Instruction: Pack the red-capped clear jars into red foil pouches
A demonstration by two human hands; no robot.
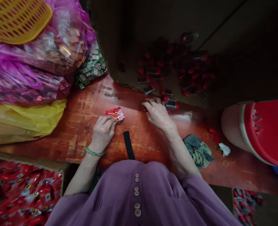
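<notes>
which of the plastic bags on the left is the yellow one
The yellow bag, lowest of the stack in view, just above the open box of red items. The pink bags above it show small packets through their sides.

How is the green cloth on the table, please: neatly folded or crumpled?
Crumpled: the green cloth lies in a loose bunch, with uneven creases and no squared edges.

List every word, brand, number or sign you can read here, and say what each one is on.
No text can be read for certain.
Red packet at the left hand: printed, too small and blurred.
Red packages in the lower-left box: small pale labels, too small.
Bagged packets: too small and blurred.
Red-capped containers in the large box: too dark and small.
</notes>
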